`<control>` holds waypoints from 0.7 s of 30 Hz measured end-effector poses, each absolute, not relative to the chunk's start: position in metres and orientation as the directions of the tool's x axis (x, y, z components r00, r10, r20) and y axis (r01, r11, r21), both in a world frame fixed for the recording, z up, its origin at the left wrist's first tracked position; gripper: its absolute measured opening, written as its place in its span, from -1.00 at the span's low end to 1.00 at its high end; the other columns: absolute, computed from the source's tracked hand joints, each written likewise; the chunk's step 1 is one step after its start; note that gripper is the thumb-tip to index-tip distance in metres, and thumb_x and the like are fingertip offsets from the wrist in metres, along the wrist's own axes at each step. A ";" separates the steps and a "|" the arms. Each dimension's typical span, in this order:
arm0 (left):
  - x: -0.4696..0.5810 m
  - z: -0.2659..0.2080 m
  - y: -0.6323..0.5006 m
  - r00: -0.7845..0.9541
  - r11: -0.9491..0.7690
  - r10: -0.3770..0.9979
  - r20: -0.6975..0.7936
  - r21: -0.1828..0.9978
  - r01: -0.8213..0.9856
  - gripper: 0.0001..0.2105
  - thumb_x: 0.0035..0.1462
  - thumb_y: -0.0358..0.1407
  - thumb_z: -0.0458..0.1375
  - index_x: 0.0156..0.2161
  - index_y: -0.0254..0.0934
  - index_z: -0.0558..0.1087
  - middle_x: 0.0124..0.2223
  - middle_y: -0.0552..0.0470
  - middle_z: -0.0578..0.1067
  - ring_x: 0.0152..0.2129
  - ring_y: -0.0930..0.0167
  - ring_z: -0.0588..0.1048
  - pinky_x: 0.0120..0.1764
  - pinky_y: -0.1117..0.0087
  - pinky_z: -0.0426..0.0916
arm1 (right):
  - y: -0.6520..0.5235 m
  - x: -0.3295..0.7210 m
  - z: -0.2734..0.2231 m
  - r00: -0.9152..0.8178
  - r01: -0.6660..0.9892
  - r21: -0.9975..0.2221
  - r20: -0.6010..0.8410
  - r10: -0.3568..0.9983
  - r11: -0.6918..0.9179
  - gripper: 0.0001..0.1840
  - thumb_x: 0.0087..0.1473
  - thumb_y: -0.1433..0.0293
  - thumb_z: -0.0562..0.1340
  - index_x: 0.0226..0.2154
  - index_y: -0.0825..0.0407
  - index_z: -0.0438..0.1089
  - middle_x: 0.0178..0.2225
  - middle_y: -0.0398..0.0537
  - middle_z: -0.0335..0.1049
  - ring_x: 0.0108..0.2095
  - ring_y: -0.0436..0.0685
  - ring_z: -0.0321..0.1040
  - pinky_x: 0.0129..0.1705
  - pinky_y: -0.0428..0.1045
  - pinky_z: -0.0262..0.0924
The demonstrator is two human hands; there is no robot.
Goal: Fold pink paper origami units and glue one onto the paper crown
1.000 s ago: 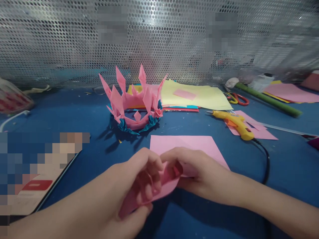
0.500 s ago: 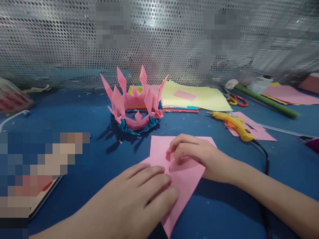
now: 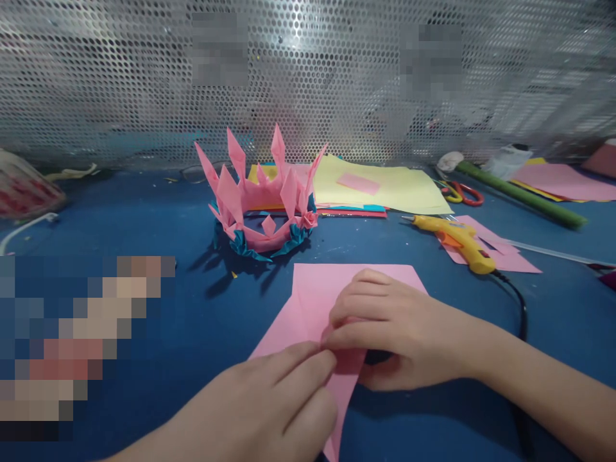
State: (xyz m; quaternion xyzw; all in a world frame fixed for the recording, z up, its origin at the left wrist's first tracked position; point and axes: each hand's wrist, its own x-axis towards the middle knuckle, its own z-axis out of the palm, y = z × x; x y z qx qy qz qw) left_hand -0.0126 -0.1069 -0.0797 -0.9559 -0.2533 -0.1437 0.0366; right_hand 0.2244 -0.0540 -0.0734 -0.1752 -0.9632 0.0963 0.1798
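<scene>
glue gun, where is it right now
In the head view, the yellow glue gun lies right of the crown, partly on pink paper pieces, beyond the right hand.

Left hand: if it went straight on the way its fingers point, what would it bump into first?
Most likely the right hand, whose fingertips are just ahead of the left hand at the pink paper; whether they already touch is unclear.
</scene>
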 end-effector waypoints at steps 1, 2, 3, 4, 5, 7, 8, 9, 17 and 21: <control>-0.013 -0.081 -0.106 0.823 -0.873 0.471 0.316 0.033 0.487 -0.49 0.39 -0.52 -0.27 -0.21 -0.20 0.55 -0.11 -0.03 0.69 -0.18 0.34 0.62 -0.07 0.44 0.50 | -0.055 0.224 -0.074 -0.883 0.297 -0.265 0.289 0.370 0.917 -0.81 0.08 0.48 0.29 -0.21 0.13 0.55 -0.28 -0.01 0.57 -0.25 0.13 0.40 -0.11 0.05 0.19; -0.013 -0.083 -0.105 0.813 -0.873 0.475 0.337 0.063 0.483 -0.50 0.39 -0.49 -0.28 -0.22 -0.20 0.53 -0.15 -0.03 0.68 -0.24 0.34 0.63 -0.17 0.45 0.52 | -0.056 0.224 -0.074 -0.889 0.297 -0.293 0.263 0.375 0.909 -0.83 0.09 0.49 0.26 -0.24 0.13 0.55 -0.32 -0.01 0.56 -0.29 0.12 0.39 -0.16 0.04 0.19; -0.013 -0.085 -0.104 0.799 -0.867 0.488 0.352 0.095 0.488 -0.52 0.40 -0.47 -0.27 -0.23 -0.19 0.51 -0.20 -0.01 0.68 -0.31 0.35 0.63 -0.25 0.46 0.53 | -0.058 0.223 -0.073 -0.891 0.305 -0.337 0.229 0.391 0.891 -0.83 0.11 0.50 0.23 -0.27 0.14 0.55 -0.36 -0.02 0.56 -0.33 0.11 0.38 -0.21 0.02 0.19; -0.014 -0.086 -0.103 0.778 -0.853 0.515 0.361 0.127 0.506 -0.55 0.41 -0.45 -0.26 -0.25 -0.19 0.49 -0.25 0.01 0.67 -0.38 0.36 0.63 -0.32 0.47 0.52 | -0.060 0.222 -0.073 -0.889 0.322 -0.393 0.188 0.418 0.862 -0.83 0.11 0.52 0.21 -0.30 0.13 0.55 -0.39 -0.03 0.54 -0.36 0.09 0.36 -0.25 -0.01 0.18; -0.015 -0.086 -0.102 0.752 -0.829 0.555 0.354 0.163 0.535 -0.58 0.41 -0.42 -0.23 -0.27 -0.18 0.47 -0.30 0.03 0.65 -0.44 0.37 0.62 -0.36 0.48 0.51 | -0.062 0.221 -0.072 -0.880 0.354 -0.453 0.135 0.455 0.818 -0.83 0.11 0.54 0.20 -0.33 0.13 0.53 -0.42 -0.05 0.51 -0.39 0.06 0.34 -0.30 -0.04 0.17; -0.017 -0.084 -0.100 0.709 -0.766 0.642 0.291 0.252 0.591 -0.65 0.40 -0.38 -0.16 -0.30 -0.17 0.44 -0.38 0.08 0.62 -0.52 0.39 0.61 -0.42 0.49 0.50 | -0.065 0.219 -0.069 -0.833 0.453 -0.548 0.021 0.553 0.703 -0.87 0.13 0.51 0.21 -0.40 0.11 0.48 -0.47 -0.13 0.41 -0.46 0.01 0.25 -0.39 -0.09 0.12; -0.018 -0.081 -0.099 0.690 -0.729 0.682 0.244 0.301 0.615 -0.70 0.39 -0.37 -0.13 -0.30 -0.16 0.43 -0.40 0.09 0.61 -0.53 0.38 0.61 -0.43 0.49 0.49 | -0.067 0.218 -0.067 -0.796 0.506 -0.580 -0.028 0.604 0.639 -0.85 0.16 0.45 0.23 -0.44 0.09 0.43 -0.50 -0.17 0.35 -0.50 -0.02 0.19 -0.43 -0.10 0.09; -0.019 -0.078 -0.097 0.667 -0.687 0.718 0.199 0.354 0.634 -0.74 0.37 -0.36 -0.10 -0.27 -0.16 0.42 -0.41 0.11 0.61 -0.53 0.38 0.62 -0.43 0.48 0.49 | -0.068 0.216 -0.065 -0.753 0.555 -0.599 -0.067 0.655 0.577 -0.77 0.19 0.38 0.25 -0.49 0.07 0.37 -0.53 -0.21 0.29 -0.53 -0.04 0.14 -0.46 -0.11 0.04; -0.024 -0.074 -0.087 0.542 -0.507 0.837 0.078 0.485 0.713 -0.63 0.32 -0.33 -0.08 0.21 -0.12 0.16 -0.26 0.08 0.68 -0.42 0.28 0.70 -0.43 0.35 0.55 | -0.073 0.205 -0.066 -0.537 0.649 -0.722 -0.211 0.817 0.240 -0.64 0.28 0.27 0.20 -0.53 0.04 0.32 -0.58 -0.26 0.25 -0.55 -0.05 0.14 -0.51 -0.14 -0.01; -0.023 -0.075 -0.082 0.552 -0.561 0.822 0.139 0.370 0.741 -0.61 0.28 -0.32 -0.05 0.20 -0.25 0.21 -0.09 -0.13 0.66 -0.34 0.21 0.71 -0.37 0.21 0.61 | -0.073 0.203 -0.072 -0.459 0.632 -0.760 -0.210 0.863 0.151 -0.92 0.20 0.45 0.21 -0.22 0.03 0.41 -0.48 -0.21 0.45 -0.51 -0.02 0.30 -0.45 -0.14 0.12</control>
